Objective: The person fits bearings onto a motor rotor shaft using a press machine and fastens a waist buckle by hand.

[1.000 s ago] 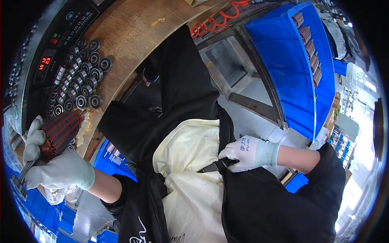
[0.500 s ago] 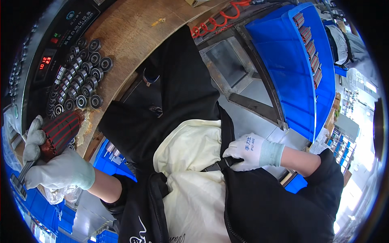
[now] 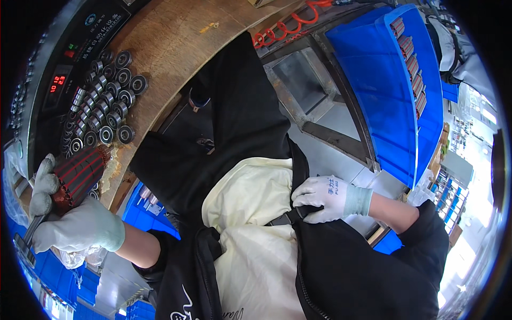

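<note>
At the bench's left edge my left hand (image 3: 80, 226), in a white glove, is closed round a motor armature (image 3: 81, 175). The armature has a dark ribbed core with red lines and copper-coloured windings, and it lies tilted; its metal shaft sticks out below the fingers. Several steel ball bearings (image 3: 105, 101) lie close beyond it. At my waist my gloved right hand (image 3: 332, 198) has its fingers curled over the end of a black strap (image 3: 280, 220), beside the black jacket's open edge. The fingertips partly hide what they grip.
The wooden bench (image 3: 176, 50) curves round the far left, with a black control box (image 3: 56, 88) showing red digits. A red coiled hose (image 3: 290, 26) hangs at the far edge. On the right, a blue bin (image 3: 373, 90) holding several armatures stands by a metal frame (image 3: 341, 137).
My right hand has shifted slightly at the strap, its fingers spreading a little over it. The left hand keeps the armature in nearly the same place.
</note>
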Action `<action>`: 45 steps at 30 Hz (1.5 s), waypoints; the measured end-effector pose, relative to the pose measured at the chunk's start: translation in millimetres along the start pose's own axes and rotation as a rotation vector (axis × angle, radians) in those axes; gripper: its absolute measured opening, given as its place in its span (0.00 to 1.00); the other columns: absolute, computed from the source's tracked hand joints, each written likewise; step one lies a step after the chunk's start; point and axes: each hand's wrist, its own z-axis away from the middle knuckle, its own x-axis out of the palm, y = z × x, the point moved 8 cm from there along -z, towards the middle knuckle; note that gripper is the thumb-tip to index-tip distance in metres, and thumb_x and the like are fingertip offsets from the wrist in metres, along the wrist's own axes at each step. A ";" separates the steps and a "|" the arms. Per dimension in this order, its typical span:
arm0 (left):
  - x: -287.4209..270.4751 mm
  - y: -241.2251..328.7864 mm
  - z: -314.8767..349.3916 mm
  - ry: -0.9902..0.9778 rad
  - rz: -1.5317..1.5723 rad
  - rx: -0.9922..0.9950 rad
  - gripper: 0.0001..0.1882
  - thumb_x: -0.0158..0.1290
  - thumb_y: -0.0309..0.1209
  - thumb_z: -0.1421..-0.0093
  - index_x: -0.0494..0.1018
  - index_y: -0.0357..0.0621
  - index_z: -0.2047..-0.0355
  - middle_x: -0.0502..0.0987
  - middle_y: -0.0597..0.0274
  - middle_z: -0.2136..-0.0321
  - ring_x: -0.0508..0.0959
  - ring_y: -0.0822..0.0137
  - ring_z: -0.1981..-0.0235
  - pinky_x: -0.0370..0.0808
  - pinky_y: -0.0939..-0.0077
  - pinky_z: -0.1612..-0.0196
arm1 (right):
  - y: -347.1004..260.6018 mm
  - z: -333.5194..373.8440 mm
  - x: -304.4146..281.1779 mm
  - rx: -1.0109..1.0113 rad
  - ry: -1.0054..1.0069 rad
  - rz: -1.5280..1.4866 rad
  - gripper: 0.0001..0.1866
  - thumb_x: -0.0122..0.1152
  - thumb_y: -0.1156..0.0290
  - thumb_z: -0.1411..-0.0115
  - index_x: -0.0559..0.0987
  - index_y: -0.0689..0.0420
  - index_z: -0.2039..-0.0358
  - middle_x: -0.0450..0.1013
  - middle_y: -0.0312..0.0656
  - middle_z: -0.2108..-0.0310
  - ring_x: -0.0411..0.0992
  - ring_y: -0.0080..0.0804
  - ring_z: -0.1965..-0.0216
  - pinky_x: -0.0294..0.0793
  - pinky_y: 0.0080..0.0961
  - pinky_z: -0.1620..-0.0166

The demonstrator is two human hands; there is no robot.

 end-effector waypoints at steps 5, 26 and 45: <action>1.0 1.9 0.3 0.003 0.016 -0.010 0.46 0.11 0.63 0.32 0.69 0.35 0.74 0.79 0.40 0.66 0.80 0.51 0.62 0.84 0.55 0.55 | -0.8 2.9 0.0 0.027 -0.004 0.016 0.21 0.68 0.62 0.49 0.76 0.54 0.55 0.73 0.42 0.51 0.72 0.44 0.51 0.74 0.39 0.50; 4.2 10.3 -1.2 -0.002 -0.115 0.033 0.46 0.08 0.62 0.32 0.67 0.36 0.74 0.79 0.42 0.65 0.80 0.52 0.63 0.85 0.58 0.56 | 5.9 -3.9 1.4 0.036 0.127 -0.128 0.18 0.68 0.62 0.50 0.77 0.56 0.61 0.75 0.41 0.64 0.73 0.44 0.60 0.74 0.38 0.55; 0.2 -9.3 -1.7 0.005 0.072 -0.066 0.49 0.14 0.70 0.36 0.68 0.34 0.75 0.78 0.39 0.64 0.79 0.49 0.60 0.82 0.53 0.53 | 16.5 14.2 12.0 0.121 0.210 -0.360 0.20 0.70 0.65 0.48 0.78 0.58 0.56 0.76 0.43 0.57 0.76 0.39 0.58 0.75 0.31 0.57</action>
